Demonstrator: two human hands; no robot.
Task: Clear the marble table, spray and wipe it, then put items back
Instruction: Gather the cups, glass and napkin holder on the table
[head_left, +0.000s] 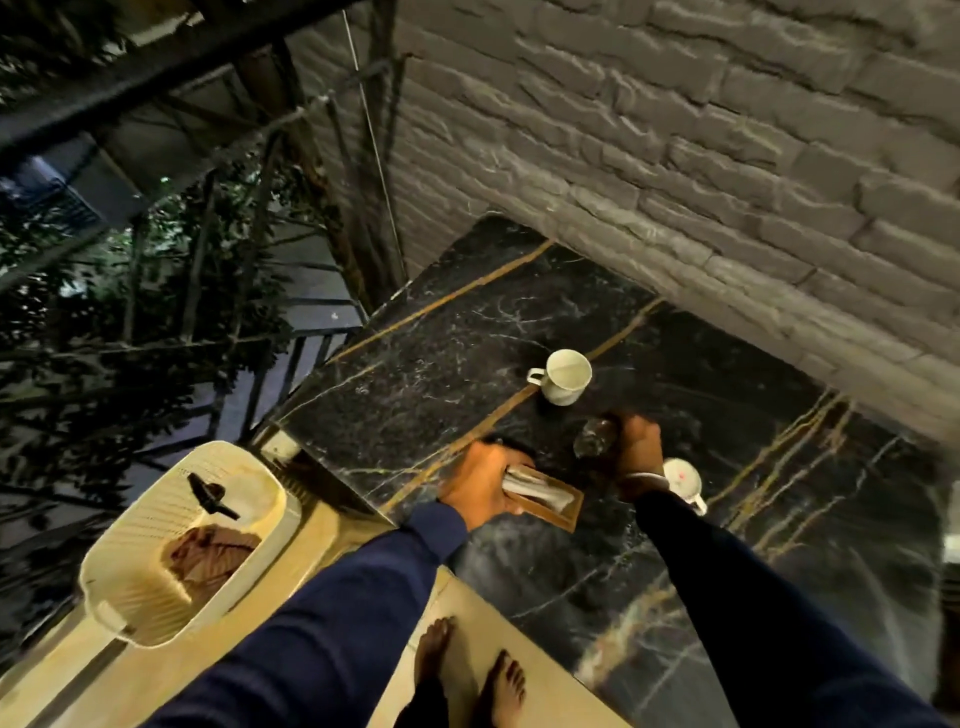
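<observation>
Bare feet (467, 675) stand right under the marble worktop (415, 364) edge. Left hand (480, 480) fingers clamp the napkin holder (545, 496); right hand (636, 447) fingers wrap a glass (592, 439). I'd worry the right sleeve knocks the small cup (683, 480) beside it; white mug (563, 376) sits apart.

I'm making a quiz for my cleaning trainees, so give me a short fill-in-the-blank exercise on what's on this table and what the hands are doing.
1. The left hand grips a wooden holder filled with ____.
2. The right hand holds a clear ____ on the marble table.
3. The white cup stands ____ on the table, touched by neither hand.
4. The cream basket sits off the table on the person's ____ side.

Missing words: napkins; glass; upright; left
</observation>
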